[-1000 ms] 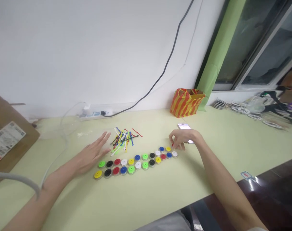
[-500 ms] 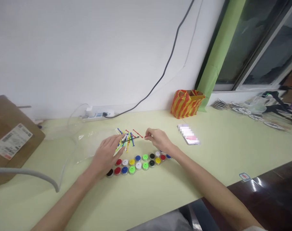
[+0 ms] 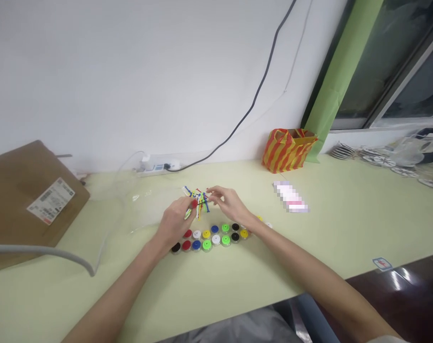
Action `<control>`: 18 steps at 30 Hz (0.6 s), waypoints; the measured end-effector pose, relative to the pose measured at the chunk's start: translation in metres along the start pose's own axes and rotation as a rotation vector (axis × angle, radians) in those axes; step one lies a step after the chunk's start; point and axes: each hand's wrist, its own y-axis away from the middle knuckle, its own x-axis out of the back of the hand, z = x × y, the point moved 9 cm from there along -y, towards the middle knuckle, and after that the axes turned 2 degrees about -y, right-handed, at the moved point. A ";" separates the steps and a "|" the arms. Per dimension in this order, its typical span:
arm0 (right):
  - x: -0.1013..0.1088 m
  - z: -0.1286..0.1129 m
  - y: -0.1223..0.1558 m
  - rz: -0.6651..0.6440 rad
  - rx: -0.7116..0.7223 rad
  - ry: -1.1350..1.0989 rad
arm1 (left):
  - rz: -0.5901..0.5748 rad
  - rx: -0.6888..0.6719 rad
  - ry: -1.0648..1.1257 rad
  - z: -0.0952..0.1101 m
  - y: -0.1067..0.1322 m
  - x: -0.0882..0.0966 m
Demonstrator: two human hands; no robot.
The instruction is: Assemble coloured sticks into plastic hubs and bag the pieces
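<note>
My left hand [image 3: 176,218] pinches a small red round piece [image 3: 194,204] between thumb and fingers, over the left side of a pile of thin plastic sticks [image 3: 203,197]. These sticks are blue, green, yellow, white, red and black. At the pile's right side is my right hand [image 3: 227,204], its fingertips slightly apart and close to the sticks; nothing shows clearly between them. Nearer to me stand two rows of small clear jars with coloured lids [image 3: 216,239] in red, white, yellow, blue, green and black. My right forearm hides some at the right end.
A clear plastic bag [image 3: 148,207] lies left of the sticks, beside a cardboard box [image 3: 26,200]. Behind them sits a power strip [image 3: 157,165]. A striped bag [image 3: 287,150] and a phone [image 3: 291,196] are to the right. A grey tube [image 3: 59,255] crosses the left.
My right hand has moved closer to my left hand and the sticks. The red piece now shows in my left hand; earlier something red was in my right fingertips. The view has shifted left.
</note>
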 end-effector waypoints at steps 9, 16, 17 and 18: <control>0.049 0.062 0.003 0.025 -0.160 0.444 | -0.023 0.040 -0.152 -0.021 0.004 0.008; 0.019 0.062 0.010 -0.177 -0.098 0.396 | -0.082 0.045 -0.130 -0.026 0.006 -0.005; 0.008 0.060 0.012 -0.248 -0.072 0.375 | -0.081 0.041 -0.132 -0.025 0.006 -0.004; -0.002 0.059 0.014 -0.314 -0.050 0.359 | -0.073 0.042 -0.134 -0.023 0.006 -0.003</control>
